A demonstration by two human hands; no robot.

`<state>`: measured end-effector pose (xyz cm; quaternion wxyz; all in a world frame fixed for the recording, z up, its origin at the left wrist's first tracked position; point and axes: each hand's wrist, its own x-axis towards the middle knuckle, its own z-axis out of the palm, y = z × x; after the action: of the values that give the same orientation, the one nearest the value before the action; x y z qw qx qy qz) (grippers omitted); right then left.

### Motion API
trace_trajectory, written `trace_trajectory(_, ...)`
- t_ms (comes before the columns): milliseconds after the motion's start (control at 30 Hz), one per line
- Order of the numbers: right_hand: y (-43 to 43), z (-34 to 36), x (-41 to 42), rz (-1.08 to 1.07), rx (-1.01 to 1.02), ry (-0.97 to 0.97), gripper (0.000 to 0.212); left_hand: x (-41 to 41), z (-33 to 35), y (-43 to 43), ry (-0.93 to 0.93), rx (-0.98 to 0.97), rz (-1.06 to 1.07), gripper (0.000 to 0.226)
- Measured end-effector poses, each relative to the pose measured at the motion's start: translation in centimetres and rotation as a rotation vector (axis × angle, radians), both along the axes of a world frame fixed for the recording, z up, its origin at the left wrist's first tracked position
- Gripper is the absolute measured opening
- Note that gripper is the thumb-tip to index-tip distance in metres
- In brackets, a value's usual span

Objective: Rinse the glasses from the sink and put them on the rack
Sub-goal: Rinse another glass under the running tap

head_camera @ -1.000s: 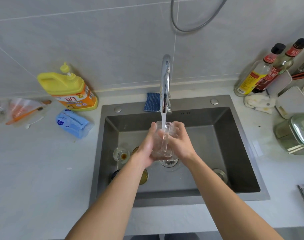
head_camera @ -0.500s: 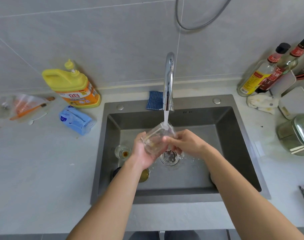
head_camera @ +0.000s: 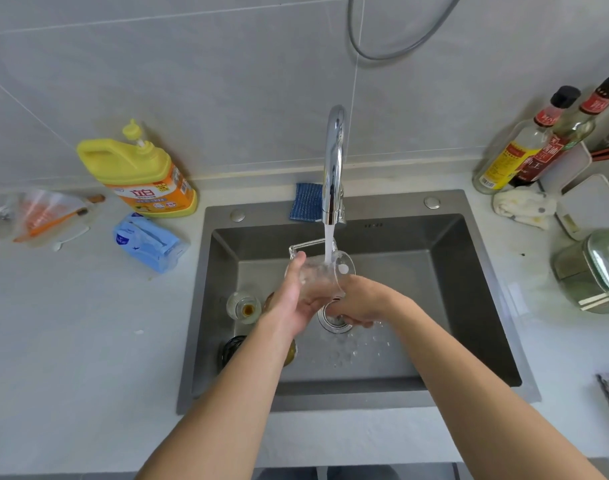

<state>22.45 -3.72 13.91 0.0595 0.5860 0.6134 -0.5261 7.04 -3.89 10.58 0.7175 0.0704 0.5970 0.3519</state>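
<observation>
Nearest to the camera, two bare forearms are stretched over the front edge of the sink [head_camera: 476,292]. The clear glass [head_camera: 322,277] is held between both hands above the drain [head_camera: 336,322]. The left hand [head_camera: 289,299] is wrapped round its side, with the thumb laid up along the wall of the glass. The right hand [head_camera: 360,301] seems to be curled round its lower end, although the fingertips are hidden. The glass is tilted and is struck by the water stream [head_camera: 328,242] near its upper part; which end is turned to the water cannot be told surely. For a good rinse, the glass should be turned slowly so that every side is passed under the stream. The mouth should be brought under the water too and then tipped down for emptying. A firm grip is advised, because wet glass is probably slippery. To the left, a ribbed glass [head_camera: 243,305] and a dark glass [head_camera: 231,348] are waiting on the sink floor. Further back the faucet [head_camera: 334,161] is running. The rack cannot be identified with certainty.
</observation>
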Motion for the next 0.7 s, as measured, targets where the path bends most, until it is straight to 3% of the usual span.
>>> trace_trajectory(67, 0.1, 0.0, 0.5, -0.180, -0.230, 0.311, 0.014, -0.1, 0.1, 0.4, -0.024, -0.002, -0.038, 0.070)
trace_trajectory(100, 0.2, -0.1, 0.8, -0.208, -0.257, 0.371, 0.020, -0.1, 0.3, 0.5, -0.027, -0.001, -0.050, 0.071)
trace_trajectory(133, 0.4, -0.3, 1.1, -0.167, -0.181, 0.314, 0.022, -0.1, 0.1, 0.7, -0.021, 0.001, -0.040, 0.069)
trace_trajectory(233, 0.6, -1.1, 1.4, 0.152, 0.305, -0.185, 0.035, -0.3, 0.3, 1.2, -0.003, -0.024, 0.006, 0.058)
trace_trajectory(267, 0.6, -1.4, 1.3, 0.132, 0.381, -0.185, 0.036, -0.4, 0.1, 1.4, 0.003, -0.024, 0.004, 0.054)
trace_trajectory(367, 0.7, -1.6, 0.7, -0.122, 0.308, 0.185, 0.022, -0.2, 0.1, 1.3, -0.036, 0.002, 0.027, 0.051)
trace_trajectory(467, 0.5, -1.5, -0.8, -0.403, 0.151, 0.411, 0.026, 0.6, -0.7, 0.5, -0.093, 0.042, 0.159, 0.050)
trace_trajectory(533, 0.2, -1.5, -1.2, -0.477, -0.024, 0.541, 0.026, 0.6, -1.0, 0.2, -0.080, 0.058, 0.188, 0.057)
trace_trajectory(600, 0.1, -1.2, -0.4, -0.306, -0.074, 0.441, 0.037, 0.1, -0.7, 0.3, -0.032, 0.029, 0.139, 0.063)
trace_trajectory(667, 0.4, -1.4, 0.8, -0.003, 0.120, 0.063, 0.053, -0.3, -0.3, 0.7, 0.016, -0.006, 0.124, 0.055)
trace_trajectory(700, 0.4, -1.6, 0.7, 0.037, 0.196, -0.016, 0.054, -0.3, 0.0, 0.9, 0.032, -0.019, 0.131, 0.051)
